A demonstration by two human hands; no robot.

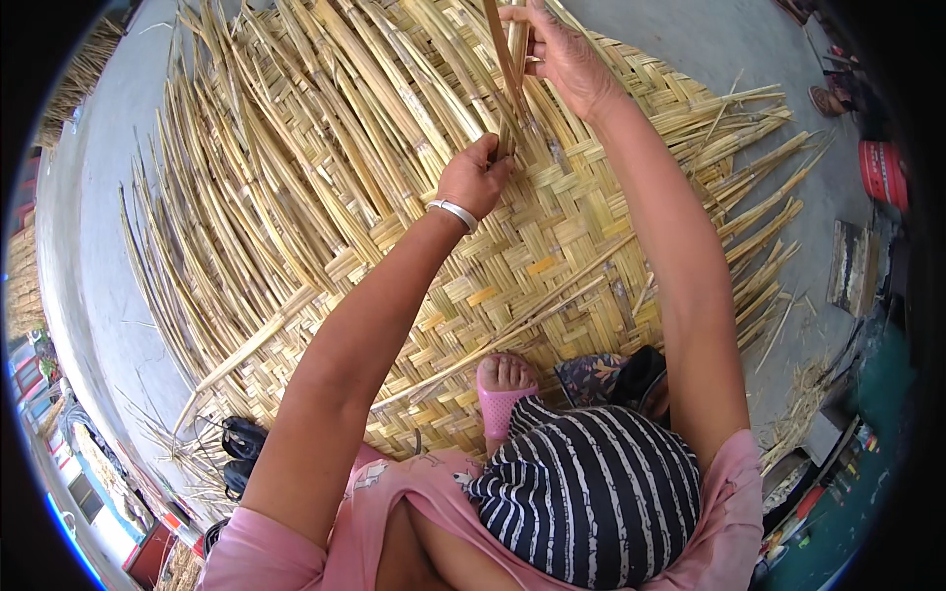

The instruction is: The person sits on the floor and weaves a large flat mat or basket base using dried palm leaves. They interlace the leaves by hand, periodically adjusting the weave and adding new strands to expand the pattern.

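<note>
Grey concrete floor (108, 246) outdoors, curving off at the left and top right, bare patches showing around the work. Most of it covered by a big woven bamboo mat (532, 256), tight checker weave in the middle and right, pale yellow. Loose unwoven strips (286, 167) fan out from the weave to the left and top, long and overlapping; shorter ends stick out past the right edge. Person sits on the mat's near edge, pink shirt, striped cloth on the lap, one foot in a pink sandal (501, 399) on the weave. Dark sandals (239, 448) on the floor at lower left. Red container (884, 172) at far right, clutter beside it too blurred to tell. Right hand (564, 54) raised at the top, closed around an upright strip (507, 74), gripping it. Left hand (478, 177) lower, fingers pinched on the same strip where it meets the weave; silver bangle (453, 212) on that wrist.
</note>
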